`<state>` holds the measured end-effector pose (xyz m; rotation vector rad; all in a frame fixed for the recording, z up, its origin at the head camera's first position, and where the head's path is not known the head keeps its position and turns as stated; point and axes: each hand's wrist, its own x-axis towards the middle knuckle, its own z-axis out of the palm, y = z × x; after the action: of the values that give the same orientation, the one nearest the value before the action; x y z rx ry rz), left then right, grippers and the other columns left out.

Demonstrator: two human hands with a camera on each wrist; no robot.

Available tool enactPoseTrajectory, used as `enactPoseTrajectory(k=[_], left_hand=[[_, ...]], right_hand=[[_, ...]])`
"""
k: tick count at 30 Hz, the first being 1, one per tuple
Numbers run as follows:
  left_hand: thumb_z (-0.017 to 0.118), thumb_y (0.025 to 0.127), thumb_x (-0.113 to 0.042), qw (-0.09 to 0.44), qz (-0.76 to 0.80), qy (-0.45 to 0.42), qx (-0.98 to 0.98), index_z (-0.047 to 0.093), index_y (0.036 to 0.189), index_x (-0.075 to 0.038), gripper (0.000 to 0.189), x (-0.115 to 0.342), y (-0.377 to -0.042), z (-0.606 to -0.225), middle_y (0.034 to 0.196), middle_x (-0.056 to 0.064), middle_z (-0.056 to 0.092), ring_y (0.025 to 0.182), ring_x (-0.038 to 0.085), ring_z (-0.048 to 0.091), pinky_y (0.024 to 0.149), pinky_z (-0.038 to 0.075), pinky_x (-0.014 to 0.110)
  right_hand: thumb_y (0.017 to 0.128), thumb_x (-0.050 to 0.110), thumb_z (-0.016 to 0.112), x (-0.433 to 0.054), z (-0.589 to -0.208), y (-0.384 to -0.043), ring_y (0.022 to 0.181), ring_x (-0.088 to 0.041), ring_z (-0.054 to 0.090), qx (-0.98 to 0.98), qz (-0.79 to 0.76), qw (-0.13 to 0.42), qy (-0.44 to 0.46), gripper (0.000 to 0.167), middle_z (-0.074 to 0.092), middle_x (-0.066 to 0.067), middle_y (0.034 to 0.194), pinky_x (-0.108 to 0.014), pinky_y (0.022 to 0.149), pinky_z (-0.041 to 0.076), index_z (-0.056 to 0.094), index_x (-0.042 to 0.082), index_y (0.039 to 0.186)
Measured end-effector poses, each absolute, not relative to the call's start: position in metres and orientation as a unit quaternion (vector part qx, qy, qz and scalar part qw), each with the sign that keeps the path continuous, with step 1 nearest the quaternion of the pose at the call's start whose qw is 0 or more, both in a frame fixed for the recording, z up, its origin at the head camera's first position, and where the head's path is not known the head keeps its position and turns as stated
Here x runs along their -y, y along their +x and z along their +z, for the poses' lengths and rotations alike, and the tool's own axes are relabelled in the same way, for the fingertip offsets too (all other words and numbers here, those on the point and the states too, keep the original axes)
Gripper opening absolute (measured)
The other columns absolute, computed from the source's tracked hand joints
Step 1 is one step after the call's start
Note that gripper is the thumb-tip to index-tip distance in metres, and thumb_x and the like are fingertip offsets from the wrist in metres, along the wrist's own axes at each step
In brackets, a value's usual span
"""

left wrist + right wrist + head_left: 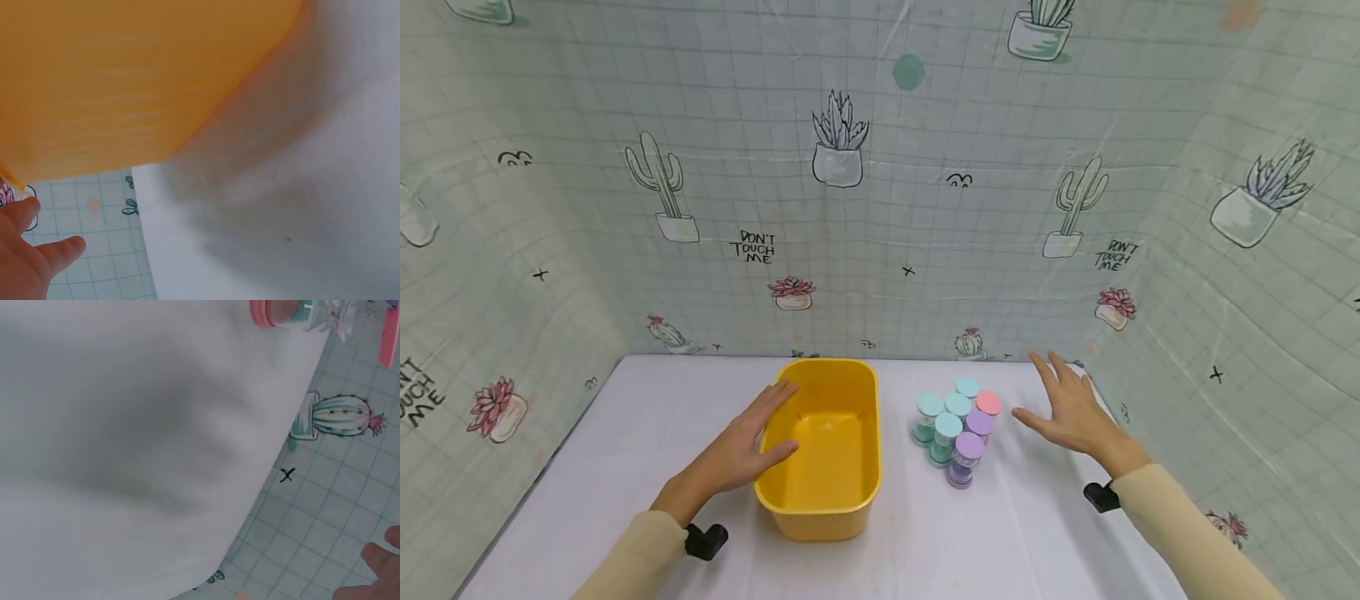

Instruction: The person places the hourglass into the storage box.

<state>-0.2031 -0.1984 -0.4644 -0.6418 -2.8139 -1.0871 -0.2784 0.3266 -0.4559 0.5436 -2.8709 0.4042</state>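
A yellow plastic tub stands on the white table, and its inside shows no contents. My left hand is at the tub's left rim, fingers extended and thumb reaching over the edge; whether it touches the rim I cannot tell. To the right of the tub stands a cluster of small clear jars with mint, purple and pink lids. My right hand hovers right of the cluster, fingers spread, holding nothing. In the right wrist view, a jar with a pink base shows at the top edge.
A white cloth-like tabletop carries everything. A grid-patterned curtain with printed cacti rises behind the table and along both sides. Black wrist devices sit on both forearms.
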Motion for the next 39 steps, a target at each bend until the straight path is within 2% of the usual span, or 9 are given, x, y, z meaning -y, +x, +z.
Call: enactPoseTrajectory(k=[5,10,12,19,24,29,34,39], left_hand=[[0.067,0.097,-0.041,0.032,-0.350,-0.222,0.909,0.030,0.163,-0.020,0.079,0.198,-0.205,-0.467,0.173,0.012,0.017,0.157,0.048,0.016,0.116,0.022,0.077],[0.066,0.097,-0.039,0.026,-0.366,-0.228,0.902,0.030,0.163,-0.018,0.078,0.200,-0.205,-0.472,0.174,0.014,0.009,0.156,0.049,0.018,0.115,0.025,0.077],[0.066,0.097,-0.038,0.023,-0.372,-0.226,0.900,0.030,0.163,-0.017,0.077,0.200,-0.204,-0.473,0.174,0.015,0.007,0.156,0.048,0.018,0.115,0.025,0.076],[0.063,0.098,-0.041,0.011,-0.382,-0.222,0.897,0.028,0.163,-0.009,0.081,0.200,-0.205,-0.473,0.174,0.017,0.002,0.157,0.049,0.013,0.117,0.022,0.076],[0.062,0.097,-0.047,-0.005,-0.376,-0.213,0.902,0.025,0.164,-0.009,0.086,0.199,-0.204,-0.471,0.174,0.017,0.000,0.157,0.050,0.009,0.115,0.018,0.080],[0.061,0.096,-0.050,-0.017,-0.378,-0.209,0.902,0.023,0.164,-0.010,0.088,0.199,-0.204,-0.472,0.174,0.017,-0.003,0.157,0.050,0.008,0.114,0.018,0.081],[0.063,0.096,-0.049,-0.017,-0.382,-0.208,0.900,0.025,0.164,-0.011,0.087,0.199,-0.204,-0.471,0.174,0.016,-0.002,0.157,0.050,0.008,0.114,0.018,0.081],[0.065,0.096,-0.044,-0.019,-0.376,-0.201,0.904,0.025,0.164,-0.013,0.084,0.198,-0.205,-0.469,0.174,0.016,-0.001,0.156,0.053,0.002,0.113,0.014,0.083]], right_hand=[[0.096,0.045,0.068,-0.318,-0.453,-0.277,0.145,-0.063,0.026,0.960,0.195,0.078,0.185,0.095,0.021,-0.039,0.162,-0.082,0.110,0.026,0.018,0.001,0.163],[0.098,0.047,0.065,-0.307,-0.450,-0.278,0.153,-0.054,0.016,0.952,0.245,0.031,0.183,0.097,0.015,-0.031,0.168,-0.077,0.117,0.019,0.010,0.002,0.164],[0.098,0.047,0.065,-0.302,-0.450,-0.280,0.153,-0.053,0.017,0.948,0.253,0.028,0.189,0.097,0.016,-0.030,0.168,-0.075,0.119,0.019,0.011,0.000,0.164],[0.100,0.044,0.064,-0.290,-0.452,-0.289,0.138,-0.056,0.044,0.937,0.286,0.009,0.200,0.094,0.023,-0.033,0.165,-0.071,0.109,0.040,0.011,-0.001,0.164],[0.103,0.036,0.061,-0.287,-0.454,-0.291,0.136,-0.055,0.049,0.926,0.317,-0.026,0.205,0.080,0.040,-0.034,0.156,-0.068,0.107,0.046,0.019,0.003,0.163],[0.103,0.035,0.061,-0.284,-0.455,-0.299,0.132,-0.053,0.054,0.914,0.346,-0.071,0.200,0.075,0.044,-0.033,0.154,-0.062,0.104,0.051,0.025,0.005,0.162],[0.099,0.033,0.064,-0.275,-0.454,-0.311,0.130,-0.054,0.055,0.910,0.352,-0.110,0.190,0.075,0.047,-0.032,0.152,-0.061,0.101,0.054,0.030,0.005,0.160],[0.092,0.023,0.064,-0.264,-0.450,-0.325,0.134,-0.052,0.052,0.909,0.340,-0.138,0.199,0.072,0.050,-0.030,0.151,-0.062,0.103,0.051,0.038,0.006,0.157]])
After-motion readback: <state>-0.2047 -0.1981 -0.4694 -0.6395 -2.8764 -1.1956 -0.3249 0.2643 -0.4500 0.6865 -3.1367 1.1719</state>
